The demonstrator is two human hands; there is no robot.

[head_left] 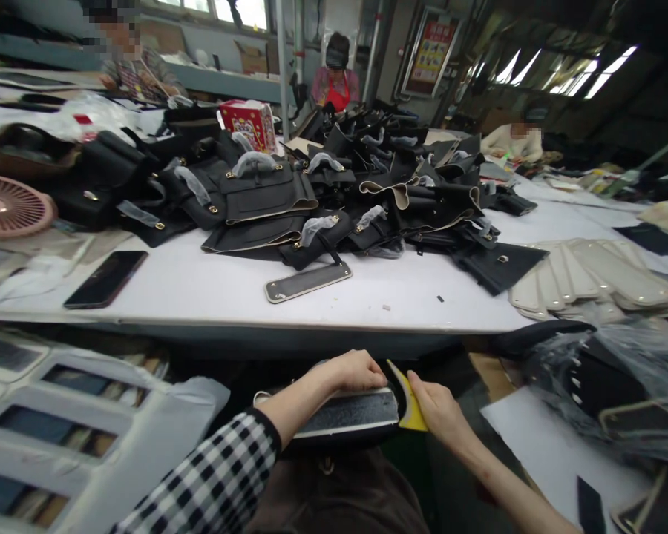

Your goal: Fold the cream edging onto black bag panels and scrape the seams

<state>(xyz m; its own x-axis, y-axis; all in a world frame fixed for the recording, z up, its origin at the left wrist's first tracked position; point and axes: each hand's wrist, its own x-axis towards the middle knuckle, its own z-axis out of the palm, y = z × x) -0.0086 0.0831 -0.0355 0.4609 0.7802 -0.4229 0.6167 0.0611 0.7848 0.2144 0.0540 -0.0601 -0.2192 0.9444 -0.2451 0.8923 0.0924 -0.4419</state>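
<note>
Below the front edge of the table, over my lap, my left hand [355, 371] is curled on top of a long flat dark panel with a pale rim [349, 414], holding it down. My right hand [439, 409] grips a small yellow scraper-like tool [409, 404] pressed against the panel's right end. A black bag part lies under the panel. My left sleeve is black-and-white check.
A white table [211, 289] carries a big heap of black bag pieces [334, 185], a loose base panel [307, 282], a phone [105, 278], a pink fan [8, 204], a red box [249, 122] and a stack of pale panels [595, 278]. Other people work at the far side. Plastic-wrapped parts sit at my right.
</note>
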